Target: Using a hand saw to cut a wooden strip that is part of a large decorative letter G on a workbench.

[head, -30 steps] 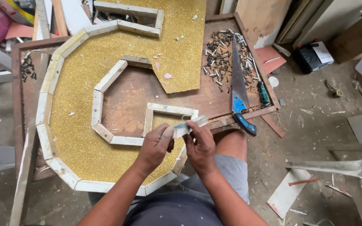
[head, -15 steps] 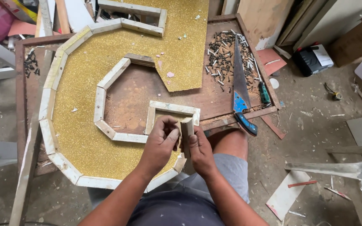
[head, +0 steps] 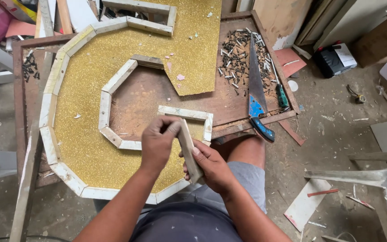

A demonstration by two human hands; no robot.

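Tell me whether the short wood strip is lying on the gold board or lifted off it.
Lifted: both hands, left and right, hold the wood strip tilted above the gold board.

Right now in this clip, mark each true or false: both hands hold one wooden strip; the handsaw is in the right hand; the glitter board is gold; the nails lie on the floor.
1. Both hands hold one wooden strip: true; the left hand grips its upper end, the right hand its lower part.
2. The handsaw is in the right hand: false; it lies on the workbench.
3. The glitter board is gold: true.
4. The nails lie on the floor: false; they are piled on the workbench beside the handsaw.
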